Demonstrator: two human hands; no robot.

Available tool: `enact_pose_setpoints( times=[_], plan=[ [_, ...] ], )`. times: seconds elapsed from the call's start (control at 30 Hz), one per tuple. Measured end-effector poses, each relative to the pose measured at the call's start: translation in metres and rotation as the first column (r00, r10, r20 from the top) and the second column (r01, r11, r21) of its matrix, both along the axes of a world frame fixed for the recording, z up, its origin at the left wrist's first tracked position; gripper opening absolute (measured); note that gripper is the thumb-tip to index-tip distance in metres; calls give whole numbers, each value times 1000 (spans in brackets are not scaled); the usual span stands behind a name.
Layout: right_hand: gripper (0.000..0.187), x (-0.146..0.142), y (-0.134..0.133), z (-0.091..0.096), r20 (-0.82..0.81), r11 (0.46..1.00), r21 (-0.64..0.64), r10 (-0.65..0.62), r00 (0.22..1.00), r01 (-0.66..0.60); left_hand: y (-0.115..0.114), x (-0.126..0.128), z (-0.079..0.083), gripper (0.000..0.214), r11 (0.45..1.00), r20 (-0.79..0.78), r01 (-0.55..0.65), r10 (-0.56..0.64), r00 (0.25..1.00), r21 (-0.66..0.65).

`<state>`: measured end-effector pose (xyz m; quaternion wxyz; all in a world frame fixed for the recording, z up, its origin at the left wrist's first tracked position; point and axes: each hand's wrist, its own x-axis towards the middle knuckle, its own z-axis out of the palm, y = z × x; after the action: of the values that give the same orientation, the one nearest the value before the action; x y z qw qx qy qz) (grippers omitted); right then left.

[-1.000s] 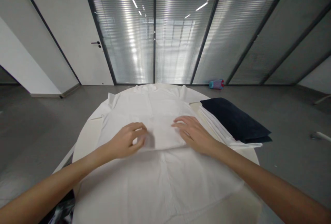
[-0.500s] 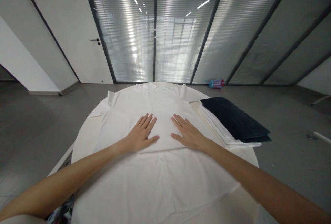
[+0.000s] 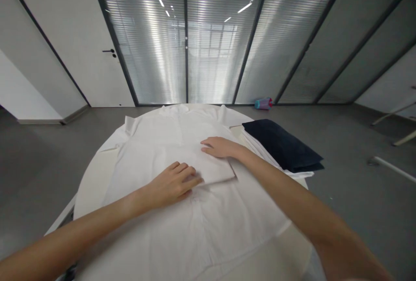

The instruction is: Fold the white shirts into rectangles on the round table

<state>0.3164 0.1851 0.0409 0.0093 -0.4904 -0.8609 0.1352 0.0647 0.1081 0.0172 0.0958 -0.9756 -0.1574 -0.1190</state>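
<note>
A white short-sleeved shirt (image 3: 156, 224) with a buttoned front lies spread on a round cream table (image 3: 300, 244), its collar end away from me. On its middle rests a flat white rectangular piece (image 3: 212, 170); whether it is cloth or board I cannot tell. My left hand (image 3: 175, 181) is at the near edge of this piece, fingers bent and thumb drawn in against them. Farther back and to the right, my right hand (image 3: 222, 146) lies palm down over the piece, thumb and index finger apart, the other fingers partly hidden.
At the table's right lies a folded dark navy cloth (image 3: 281, 144) on top of folded white cloth (image 3: 255, 142). Glass partitions with blinds (image 3: 211, 64) and a white door (image 3: 81, 56) stand beyond. A blue and pink item (image 3: 263, 103) lies on the floor.
Both hands lay flat and spread on the white piece before. My left hand has curled at its near edge; my right has moved slightly away. The piece's near right corner now shows.
</note>
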Motion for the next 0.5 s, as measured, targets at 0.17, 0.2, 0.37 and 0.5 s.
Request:
enact_pose_setpoints(
  times=[0.17, 0.2, 0.37, 0.5],
  plan=[
    [39, -11, 8, 12, 33, 998, -66, 9, 999, -7, 3, 1, -4, 35, 966, 20, 90, -98, 995, 241],
    [37, -11, 7, 14, 36, 997, -79, -1, 999, 4, 2, -1, -1, 33, 948, 43, 117, -135, 990, 296],
    [37, 0, -18, 30, 0, 985, -130, -117, 993, 116, 3, -13, 27, 26, 878, 228, 113, -242, 943, 465],
    [39, 39, -53, 60, -149, 944, 10, -326, 934, 331, 29, 25, 55, 17, 836, 437, 19, -306, 846, 549]
  ],
)
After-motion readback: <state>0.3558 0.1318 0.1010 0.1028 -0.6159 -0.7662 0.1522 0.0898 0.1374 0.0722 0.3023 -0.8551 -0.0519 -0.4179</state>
